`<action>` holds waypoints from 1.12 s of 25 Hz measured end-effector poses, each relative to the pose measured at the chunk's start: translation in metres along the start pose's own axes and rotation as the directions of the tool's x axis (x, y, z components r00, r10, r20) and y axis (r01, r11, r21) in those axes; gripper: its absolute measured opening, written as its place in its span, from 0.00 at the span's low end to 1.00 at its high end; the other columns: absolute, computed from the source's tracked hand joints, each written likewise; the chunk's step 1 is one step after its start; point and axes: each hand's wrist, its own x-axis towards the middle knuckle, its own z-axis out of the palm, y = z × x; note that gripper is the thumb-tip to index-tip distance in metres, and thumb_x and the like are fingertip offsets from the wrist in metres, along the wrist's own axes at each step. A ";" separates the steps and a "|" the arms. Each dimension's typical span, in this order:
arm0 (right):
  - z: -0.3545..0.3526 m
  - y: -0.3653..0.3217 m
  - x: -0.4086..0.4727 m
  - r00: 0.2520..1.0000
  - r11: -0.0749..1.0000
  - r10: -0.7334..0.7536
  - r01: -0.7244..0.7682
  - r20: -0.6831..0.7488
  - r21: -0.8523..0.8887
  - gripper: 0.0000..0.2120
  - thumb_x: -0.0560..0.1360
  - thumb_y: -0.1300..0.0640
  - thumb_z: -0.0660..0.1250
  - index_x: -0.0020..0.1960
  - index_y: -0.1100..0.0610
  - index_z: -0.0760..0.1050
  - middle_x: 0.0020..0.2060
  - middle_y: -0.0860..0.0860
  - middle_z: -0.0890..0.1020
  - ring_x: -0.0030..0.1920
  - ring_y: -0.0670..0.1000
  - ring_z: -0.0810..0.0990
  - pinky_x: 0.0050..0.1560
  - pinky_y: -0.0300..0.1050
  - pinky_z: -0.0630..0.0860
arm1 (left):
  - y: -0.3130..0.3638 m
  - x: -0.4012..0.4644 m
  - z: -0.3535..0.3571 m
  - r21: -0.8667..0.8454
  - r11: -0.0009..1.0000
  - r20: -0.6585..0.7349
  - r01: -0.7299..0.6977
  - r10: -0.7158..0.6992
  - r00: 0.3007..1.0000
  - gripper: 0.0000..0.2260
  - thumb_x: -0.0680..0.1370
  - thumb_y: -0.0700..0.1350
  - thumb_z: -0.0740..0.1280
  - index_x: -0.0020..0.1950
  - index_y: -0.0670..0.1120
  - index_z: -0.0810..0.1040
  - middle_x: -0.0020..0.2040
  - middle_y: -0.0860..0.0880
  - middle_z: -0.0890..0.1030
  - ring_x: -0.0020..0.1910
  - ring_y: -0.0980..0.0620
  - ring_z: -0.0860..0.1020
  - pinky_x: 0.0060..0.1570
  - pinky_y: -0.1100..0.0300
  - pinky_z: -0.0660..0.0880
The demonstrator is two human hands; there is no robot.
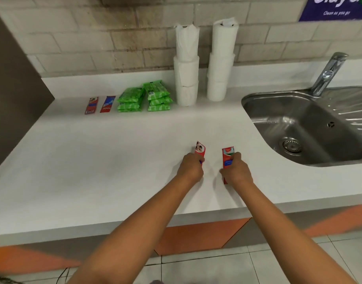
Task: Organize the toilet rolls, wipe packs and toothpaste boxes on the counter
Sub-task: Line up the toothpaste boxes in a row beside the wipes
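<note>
From the head view, both arms reach forward from the bottom of the frame to the middle of the white counter (94, 160). The left hand (191, 168) has its fingers curled round a red toothpaste box (200, 151), whose far end sticks out beyond the knuckles. The right hand (237, 171) grips a second red toothpaste box (227, 158) along its right side, with the thumb at the near left edge; this box lies lengthwise, pointing away from the person. The two held boxes sit just beside each other, a little left of the sink (299, 128).

In the upper left of the frame, near the back of the counter, two more toothpaste boxes (99, 104) lie flat side by side. Just right of them stand two stacks of green wipe packs (144, 98), touching each other. Further right, against the brick wall (94, 37), rise two tall columns of white toilet rolls (204, 64), apart from one another; the left column touches the nearer wipe stack.

The steel sink fills the right of the frame, with a chrome tap (329, 72) behind it. A blue sign (335, 9) hangs at the upper right corner.
</note>
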 end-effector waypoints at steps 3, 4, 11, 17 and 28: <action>-0.005 0.001 0.003 0.999 0.999 -0.038 0.039 0.038 -0.008 0.22 0.73 0.61 0.65 0.65 0.60 0.62 0.61 0.60 0.75 0.59 0.61 0.75 0.55 0.54 0.74 | -0.001 -0.004 -0.003 -0.092 0.996 -0.004 -0.023 0.022 1.000 0.21 0.74 0.34 0.63 0.66 0.46 0.72 0.67 0.43 0.72 0.62 0.43 0.74 0.55 0.60 0.71; -0.005 0.000 0.004 0.998 0.998 -0.053 0.053 0.026 0.020 0.20 0.73 0.62 0.64 0.64 0.61 0.63 0.60 0.60 0.76 0.58 0.61 0.76 0.55 0.53 0.74 | -0.004 -0.005 -0.006 -0.133 0.991 -0.027 -0.027 0.023 0.999 0.20 0.74 0.34 0.63 0.65 0.47 0.73 0.66 0.43 0.73 0.60 0.43 0.75 0.51 0.60 0.71; 0.017 -0.053 -0.002 0.973 0.946 -0.233 0.224 0.010 0.235 0.14 0.73 0.65 0.60 0.58 0.60 0.69 0.53 0.58 0.77 0.46 0.56 0.74 0.45 0.46 0.73 | -0.039 -0.006 -0.057 -0.328 0.943 -0.223 -0.050 -0.026 0.974 0.17 0.73 0.32 0.62 0.60 0.45 0.75 0.60 0.43 0.77 0.50 0.43 0.78 0.36 0.58 0.77; 0.066 -0.137 -0.007 0.888 0.856 -0.460 0.446 -0.009 0.261 0.14 0.75 0.66 0.58 0.60 0.59 0.71 0.47 0.53 0.76 0.42 0.55 0.75 0.41 0.43 0.73 | -0.101 0.005 -0.127 -0.325 0.941 -0.417 -0.098 -0.049 0.908 0.15 0.74 0.35 0.64 0.59 0.46 0.77 0.58 0.42 0.79 0.52 0.43 0.80 0.49 0.52 0.79; 0.183 -0.313 -0.006 0.819 0.825 -0.547 0.493 0.173 0.277 0.19 0.71 0.69 0.64 0.61 0.59 0.71 0.45 0.56 0.78 0.38 0.53 0.76 0.39 0.43 0.75 | -0.229 0.045 -0.276 -0.339 0.938 -0.549 -0.072 -0.135 0.825 0.17 0.75 0.34 0.66 0.63 0.43 0.75 0.64 0.41 0.75 0.61 0.43 0.75 0.60 0.47 0.75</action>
